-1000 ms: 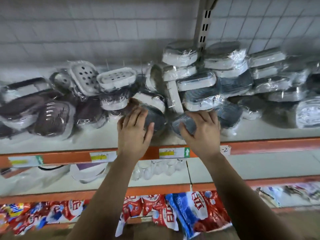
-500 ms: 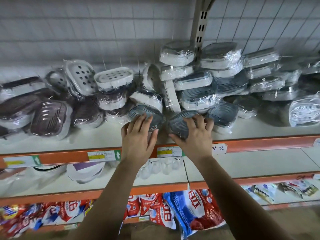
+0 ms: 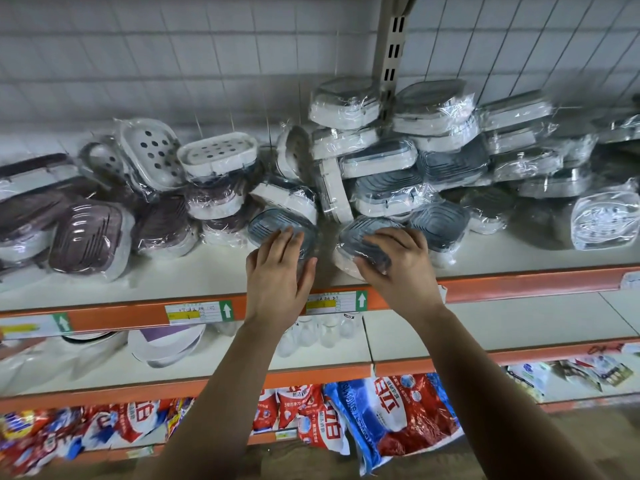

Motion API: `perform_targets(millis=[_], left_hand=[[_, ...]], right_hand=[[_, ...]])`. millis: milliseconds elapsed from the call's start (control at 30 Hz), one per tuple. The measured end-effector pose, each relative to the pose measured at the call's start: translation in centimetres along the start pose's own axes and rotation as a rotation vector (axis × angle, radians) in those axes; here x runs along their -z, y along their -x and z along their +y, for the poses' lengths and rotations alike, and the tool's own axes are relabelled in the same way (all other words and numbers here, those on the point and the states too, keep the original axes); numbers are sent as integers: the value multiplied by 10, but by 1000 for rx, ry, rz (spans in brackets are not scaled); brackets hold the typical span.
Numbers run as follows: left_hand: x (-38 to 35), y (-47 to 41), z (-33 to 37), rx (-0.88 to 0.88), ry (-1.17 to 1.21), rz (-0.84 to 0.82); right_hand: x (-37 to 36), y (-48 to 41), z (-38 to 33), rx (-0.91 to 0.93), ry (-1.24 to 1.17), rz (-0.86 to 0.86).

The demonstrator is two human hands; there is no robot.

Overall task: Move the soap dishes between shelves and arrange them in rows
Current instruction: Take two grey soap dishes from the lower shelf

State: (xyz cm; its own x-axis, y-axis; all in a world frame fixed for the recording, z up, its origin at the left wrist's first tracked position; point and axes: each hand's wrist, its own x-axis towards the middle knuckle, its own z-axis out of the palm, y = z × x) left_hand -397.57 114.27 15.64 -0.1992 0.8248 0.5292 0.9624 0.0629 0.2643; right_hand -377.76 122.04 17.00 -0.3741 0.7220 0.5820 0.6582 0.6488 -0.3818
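- The top shelf (image 3: 207, 282) holds a loose heap of film-wrapped soap dishes. The two being handled sit at its near edge, mid-shelf, at the foot of the heap.
- The left hand (image 3: 278, 275) lies over the left soap dish (image 3: 273, 225). Its fingers are almost straight on the ribbed top and its thumb is by the near right rim. This grip looks more like a flat press than a clasp.
- The right hand (image 3: 401, 268) has a closed grip on the right soap dish (image 3: 360, 232), with fingers curled over the top and the thumb under the near left edge.
- Both dishes lie with their long axis roughly left to right along the shelf. Their grey ribbed faces are tipped up toward the viewer. The right one is tilted, so its white base shows at the near left.
- The main risk is the stacked dishes (image 3: 381, 157) leaning just behind the right soap dish. Drawing it out could let them slide forward.
- The white dish on edge (image 3: 330, 194) stands between the two hands and could topple if either neighbour is nudged.
- The film is glossy, so a flat press may slip. A dish pushed off the orange shelf lip (image 3: 519, 284) would likely land among the clear glasses (image 3: 322, 332) on the lower shelf.
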Motion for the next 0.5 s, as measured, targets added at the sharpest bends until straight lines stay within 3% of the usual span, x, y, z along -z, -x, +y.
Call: perform_targets(millis=[333,500], left_hand=[[-9,-9,4,44,-77,6],[-14,-14,8,139,-125,-90]], right_hand=[[11,19,-3,-23,-53,7],[5,21,-11,-102,128,23]])
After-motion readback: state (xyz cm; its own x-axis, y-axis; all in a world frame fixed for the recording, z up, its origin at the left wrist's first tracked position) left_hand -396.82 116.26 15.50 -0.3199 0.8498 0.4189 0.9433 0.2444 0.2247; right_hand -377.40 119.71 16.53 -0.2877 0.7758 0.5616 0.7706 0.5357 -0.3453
